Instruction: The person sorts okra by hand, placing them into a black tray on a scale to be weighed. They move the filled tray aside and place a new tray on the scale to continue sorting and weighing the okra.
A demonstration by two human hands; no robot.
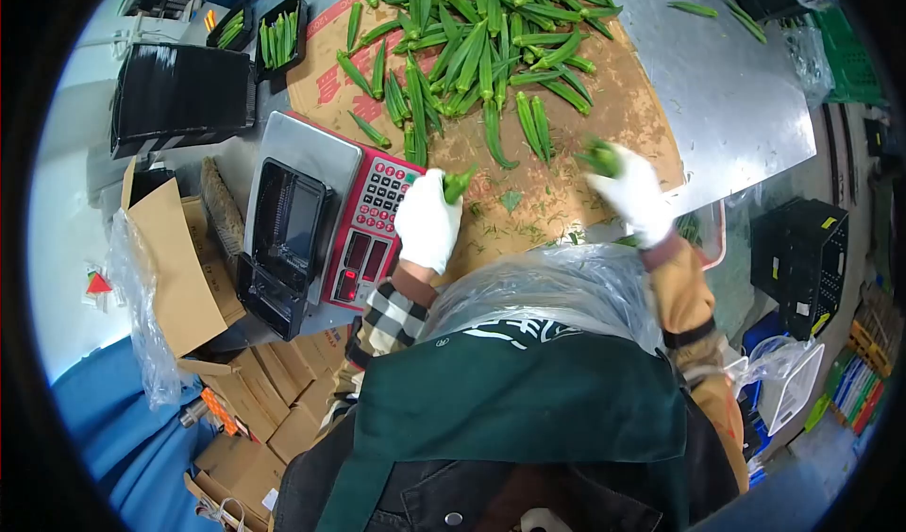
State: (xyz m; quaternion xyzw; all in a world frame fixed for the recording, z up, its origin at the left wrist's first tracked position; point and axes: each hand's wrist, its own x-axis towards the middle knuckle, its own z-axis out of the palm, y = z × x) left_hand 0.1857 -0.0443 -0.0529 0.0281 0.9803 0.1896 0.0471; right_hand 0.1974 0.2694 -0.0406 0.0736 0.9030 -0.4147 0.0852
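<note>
A big heap of green okra pods [472, 50] lies on a sheet of brown cardboard [557, 202] on the metal table. My left hand [427, 219], in a white glove, is closed around one okra pod [460, 183] just right of the red scale's keypad. My right hand [634, 192], also gloved, grips a blurred okra pod [599, 157] near the cardboard's right edge. An empty black tray [283, 225] sits on the scale [326, 202] to the left of my left hand.
Two black trays with okra [278, 32] stand at the back left beside a stack of black trays [179, 98]. Cardboard boxes [274, 390] sit below the scale. Black crates [802, 258] stand at right. A plastic-covered green apron [528, 381] fills the foreground.
</note>
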